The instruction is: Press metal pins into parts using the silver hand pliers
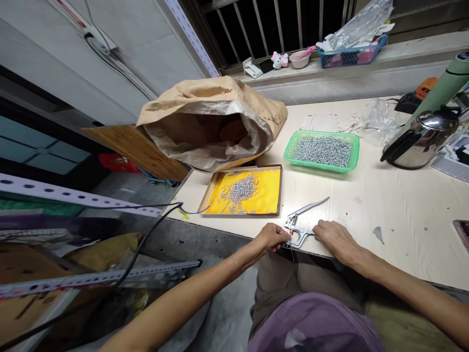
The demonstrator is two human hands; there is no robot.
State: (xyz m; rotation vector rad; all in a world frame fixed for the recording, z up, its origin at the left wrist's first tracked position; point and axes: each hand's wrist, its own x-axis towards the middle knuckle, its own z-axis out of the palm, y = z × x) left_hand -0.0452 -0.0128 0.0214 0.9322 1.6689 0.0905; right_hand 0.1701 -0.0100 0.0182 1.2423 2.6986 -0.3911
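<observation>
between left grip (pixel 273 236) and right grip (pixel 335 239): one hand tool (pixel 303 233), with one tray (pixel 281 191), one green basket (pixel 322 167) and one sack (pixel 258 100) farther out. ahead of the left grip, metal pins (pixel 241 190) in the tray, too many to count; ahead of the right, more in the basket. right grip palm down, clamped on the tool's handle; left grip pinched together at its head, cannot tell on what.

Pale light brightened the table (pixel 384 210) around the metal hand tool (pixel 303 230). Far beyond it the window (pixel 269 29) was black; rightward, the kettle (pixel 428 129) glinted; well leftward, dim shelving (pixel 40 188) looked stretched and soft.
</observation>
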